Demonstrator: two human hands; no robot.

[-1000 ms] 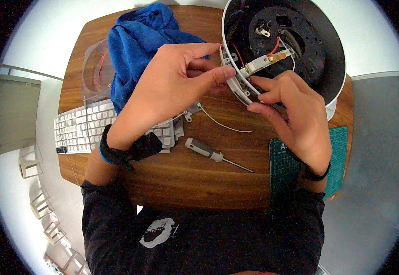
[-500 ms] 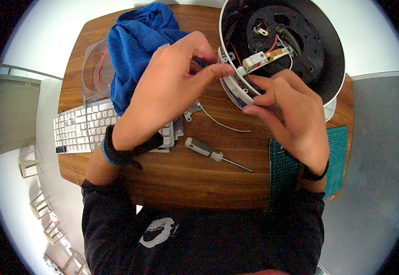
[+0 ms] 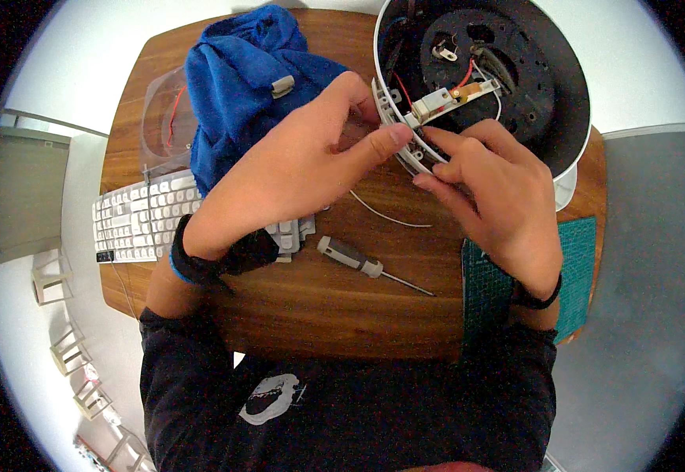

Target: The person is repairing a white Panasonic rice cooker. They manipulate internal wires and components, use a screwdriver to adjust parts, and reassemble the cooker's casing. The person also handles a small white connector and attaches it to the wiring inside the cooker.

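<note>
A large round housing, black inside with a white rim, holds a white elongated assembly with red and white wires. My left hand has its fingers closed on a curved white panel at the housing's near-left side, thumb over its inner edge. My right hand grips the same panel and rim lower down, index finger inside, thumb outside. Small white mounting tabs show along the panel; fingertips partly hide the join. Just below lie a loose white wire and a grey-handled screwdriver.
A blue cloth with a small grey piece on it lies at back left, beside a clear plastic piece and white keyboard. A green cutting mat is at right. The wooden table has rounded corners.
The panel and housing rim have shifted slightly leftward and sit closer together. My left thumb has moved a little right and down; my right hand has edged left.
</note>
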